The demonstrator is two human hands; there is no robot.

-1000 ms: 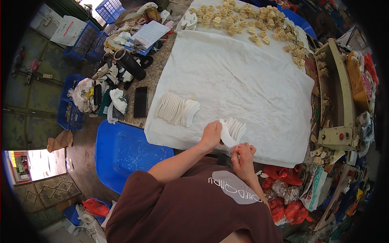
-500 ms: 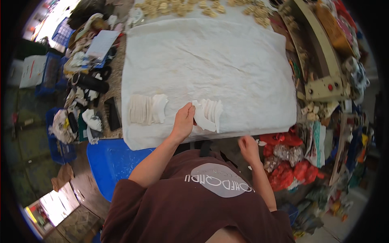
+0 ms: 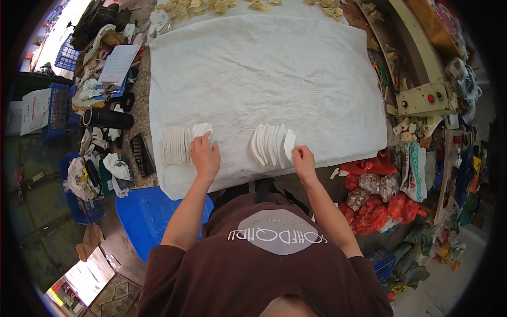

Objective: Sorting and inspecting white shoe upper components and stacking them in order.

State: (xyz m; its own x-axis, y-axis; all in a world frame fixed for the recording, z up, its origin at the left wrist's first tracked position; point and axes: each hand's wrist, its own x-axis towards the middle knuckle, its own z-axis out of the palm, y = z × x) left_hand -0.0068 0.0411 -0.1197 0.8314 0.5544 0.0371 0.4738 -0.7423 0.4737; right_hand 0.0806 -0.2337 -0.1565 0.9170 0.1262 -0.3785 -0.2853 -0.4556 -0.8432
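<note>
Two rows of thin white curved pieces stand on the white cloth near its front edge. The left row is packed tightly side by side. At its right end my left hand has its fingers bent over the last piece, partly hiding it. The right row is looser, its pieces leaning and slightly fanned. My right hand pinches the lower part of the outermost white curved piece, at that row's right end. What the pieces are made of I cannot tell.
The white cloth covers the table. Many small yellowish pieces lie along its far edge. A beige machine frame with a control box stands at right, red plastic bags below it. A black cylinder and blue chair are at left.
My left hand has moved left from the right row to the left row. My right hand has risen from beside the table to the right row's outer end. The view has shifted slightly.
</note>
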